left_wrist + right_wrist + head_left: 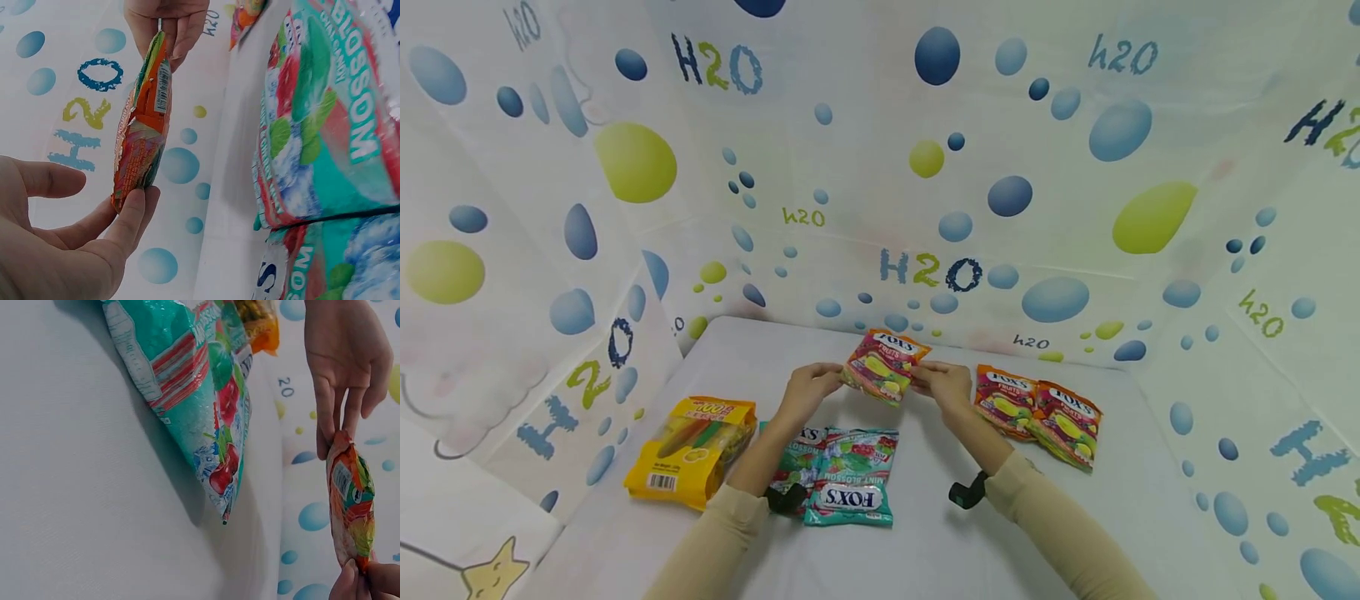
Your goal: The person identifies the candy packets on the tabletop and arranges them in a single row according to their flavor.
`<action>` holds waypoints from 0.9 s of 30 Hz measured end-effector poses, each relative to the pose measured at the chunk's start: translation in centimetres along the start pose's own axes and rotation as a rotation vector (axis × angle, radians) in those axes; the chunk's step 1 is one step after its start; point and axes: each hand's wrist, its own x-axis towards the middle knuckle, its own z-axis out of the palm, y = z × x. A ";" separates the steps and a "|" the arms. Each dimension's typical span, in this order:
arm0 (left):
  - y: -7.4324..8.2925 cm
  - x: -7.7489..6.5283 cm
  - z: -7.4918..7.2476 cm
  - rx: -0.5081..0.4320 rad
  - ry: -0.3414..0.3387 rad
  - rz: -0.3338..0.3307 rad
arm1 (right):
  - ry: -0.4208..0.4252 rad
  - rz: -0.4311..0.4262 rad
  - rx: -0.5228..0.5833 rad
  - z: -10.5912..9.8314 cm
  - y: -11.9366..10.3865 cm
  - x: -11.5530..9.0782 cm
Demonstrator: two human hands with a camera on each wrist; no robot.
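An orange and red bag of Fox's fruit candy (885, 367) is held up off the table between the two hands. My right hand (946, 384) pinches its right edge between thumb and fingers, which the right wrist view shows at the bag's lower end. On the opposite edge, the left hand (810, 390) touches the bag with its fingertips. In the left wrist view, the thumb of that left hand (94, 231) stands apart from the bag, and the fingers reach along its end. Both wrists carry small black cameras.
Two teal mint blossom candy bags (852, 479) lie near the left forearm, one partly hidden by it. Left of them is a yellow bag (692, 450). Two more fruit candy bags (1067, 423) overlap at the right. Printed sheets (850, 167) surround the white table (955, 542).
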 end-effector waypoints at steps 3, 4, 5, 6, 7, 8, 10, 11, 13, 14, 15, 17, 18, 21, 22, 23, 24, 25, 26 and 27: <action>0.1 -0.6 0.3 0.008 0.002 0.015 | 0.000 0.001 -0.009 -0.4 0.0 -0.3; 0.1 -0.8 0.5 0.011 0.006 0.021 | 0.002 0.000 -0.012 -0.5 0.0 -0.4; 0.1 -1.0 0.6 0.015 0.009 0.032 | 0.003 0.000 -0.012 -0.6 0.0 -0.6; 0.1 -1.2 0.7 0.017 0.012 0.040 | 0.003 0.002 -0.010 -0.7 -0.1 -0.7; 0.1 -1.3 0.9 0.022 0.016 0.049 | 0.004 0.001 -0.007 -0.8 -0.1 -0.9; 0.1 -1.5 1.0 0.024 0.020 0.053 | 0.004 0.003 -0.004 -0.9 -0.1 -1.0; 0.1 -1.9 1.2 0.030 0.023 0.056 | 0.000 0.007 -0.007 -1.1 -0.1 -1.3; 0.1 -2.1 1.3 0.032 0.024 0.061 | -0.002 0.009 -0.005 -1.2 -0.1 -1.4; 0.2 -2.6 1.6 0.026 0.019 0.075 | -0.003 0.012 -0.008 -1.4 -0.1 -1.6; 0.4 -2.9 1.7 0.022 0.018 0.081 | -0.005 0.014 -0.012 -1.6 -0.2 -1.7; 0.4 -3.1 1.8 0.017 0.016 0.084 | -0.006 0.013 -0.014 -1.7 -0.3 -1.8; 0.5 -3.6 2.1 0.003 0.010 0.096 | -0.003 0.014 -0.022 -2.0 -0.5 -2.0; 0.5 -3.7 2.2 -0.004 0.007 0.094 | -0.003 0.012 -0.029 -2.2 -0.5 -2.1; 0.5 -4.2 2.6 -0.010 0.012 0.090 | -0.009 0.008 -0.043 -2.6 -0.7 -2.3; 0.5 -4.4 2.8 -0.013 0.014 0.086 | -0.010 0.008 -0.049 -2.8 -0.8 -2.4; 0.5 -4.5 2.9 -0.013 0.019 0.083 | -0.014 0.009 -0.052 -2.9 -0.7 -2.4; 0.5 -4.6 3.0 -0.012 0.023 0.083 | -0.015 0.014 -0.054 -3.0 -0.7 -2.5; 0.5 -4.8 3.2 -0.013 0.025 0.085 | -0.014 0.018 -0.059 -3.2 -0.7 -2.6; 0.5 -4.9 3.3 -0.017 0.028 0.078 | -0.013 0.022 -0.064 -3.3 -0.7 -2.7; 0.5 -5.1 3.4 -0.015 0.029 0.082 | -0.010 0.026 -0.067 -3.4 -0.6 -2.8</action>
